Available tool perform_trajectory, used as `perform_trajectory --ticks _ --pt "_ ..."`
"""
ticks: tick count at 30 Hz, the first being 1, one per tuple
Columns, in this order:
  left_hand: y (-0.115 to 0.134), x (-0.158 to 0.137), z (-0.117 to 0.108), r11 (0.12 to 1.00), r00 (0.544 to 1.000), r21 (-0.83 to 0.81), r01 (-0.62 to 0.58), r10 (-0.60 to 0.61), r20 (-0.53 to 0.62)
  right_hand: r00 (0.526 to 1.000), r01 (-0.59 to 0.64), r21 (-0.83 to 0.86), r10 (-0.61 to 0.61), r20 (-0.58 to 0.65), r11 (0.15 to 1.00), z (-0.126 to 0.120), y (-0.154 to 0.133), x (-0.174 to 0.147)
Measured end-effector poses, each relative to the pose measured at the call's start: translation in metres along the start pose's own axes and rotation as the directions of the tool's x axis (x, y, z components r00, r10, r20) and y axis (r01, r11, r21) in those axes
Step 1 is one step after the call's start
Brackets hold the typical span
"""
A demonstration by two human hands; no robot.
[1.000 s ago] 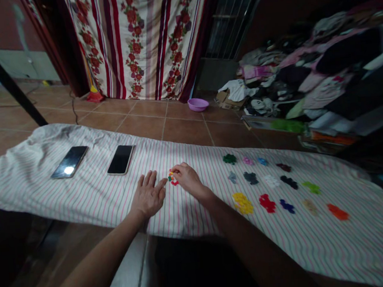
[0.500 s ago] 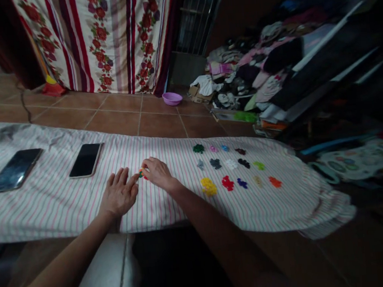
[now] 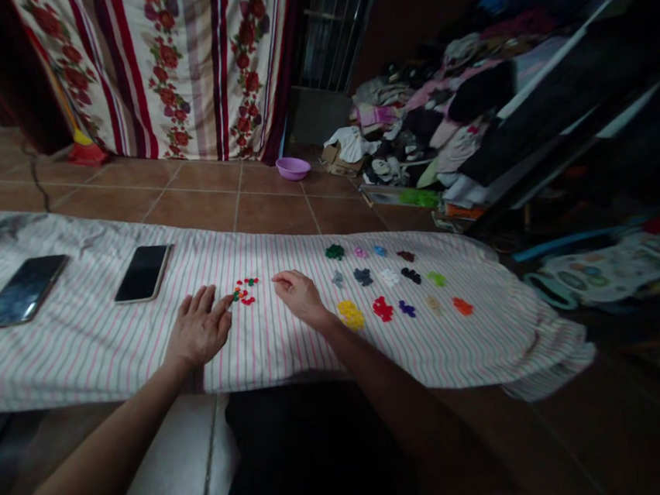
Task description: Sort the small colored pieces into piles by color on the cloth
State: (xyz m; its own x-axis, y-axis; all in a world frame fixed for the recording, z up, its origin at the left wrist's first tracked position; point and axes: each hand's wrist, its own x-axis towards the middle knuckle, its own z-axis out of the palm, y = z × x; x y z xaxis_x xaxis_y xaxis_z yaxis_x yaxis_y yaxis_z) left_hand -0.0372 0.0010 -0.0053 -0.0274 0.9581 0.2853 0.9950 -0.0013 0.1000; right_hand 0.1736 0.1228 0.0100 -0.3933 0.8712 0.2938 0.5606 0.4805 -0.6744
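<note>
A small group of red, green and orange pieces (image 3: 247,301) lies on the striped cloth (image 3: 293,352) between my hands. My left hand (image 3: 201,330) rests flat on the cloth with its fingers spread, the index fingertip at the group's left edge. To the right of the group is my right hand (image 3: 299,293), its fingers curled and pinched together. Whatever the pinch may hold is too small to make out. Farther right, small piles sorted by colour sit in rows, among them a yellow pile (image 3: 350,315), a red pile (image 3: 382,308) and a dark green pile (image 3: 335,252).
Two dark-screened phones lie on the left: a larger phone (image 3: 21,291) and a smaller phone (image 3: 143,274). Beyond the cloth, a purple basin (image 3: 293,168) stands on the tiled floor near a floral curtain (image 3: 196,73). Heaped clothes (image 3: 439,112) fill the back right.
My right hand has drawn back to the right, off the small group of pieces, which now shows uncovered. My left hand stays beside the group. The view has shifted slightly.
</note>
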Motion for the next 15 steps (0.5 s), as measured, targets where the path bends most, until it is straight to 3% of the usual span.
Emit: perform_trajectory --ticks 7,11,15 --pt "-0.002 0.0 0.001 1.0 1.0 0.009 -0.007 0.006 0.017 0.993 -0.11 0.095 0.114 -0.036 0.989 -0.073 0.037 -0.015" --pt "-0.002 -0.001 0.001 0.999 1.0 0.047 -0.009 0.008 0.024 0.986 -0.167 -0.001 0.167 0.013 0.986 -0.109 0.059 -0.027" --pt "-0.001 -0.001 0.0 0.999 1.0 0.05 0.002 -0.003 0.022 0.983 -0.181 -0.082 0.184 0.029 0.98 -0.124 0.07 -0.037"
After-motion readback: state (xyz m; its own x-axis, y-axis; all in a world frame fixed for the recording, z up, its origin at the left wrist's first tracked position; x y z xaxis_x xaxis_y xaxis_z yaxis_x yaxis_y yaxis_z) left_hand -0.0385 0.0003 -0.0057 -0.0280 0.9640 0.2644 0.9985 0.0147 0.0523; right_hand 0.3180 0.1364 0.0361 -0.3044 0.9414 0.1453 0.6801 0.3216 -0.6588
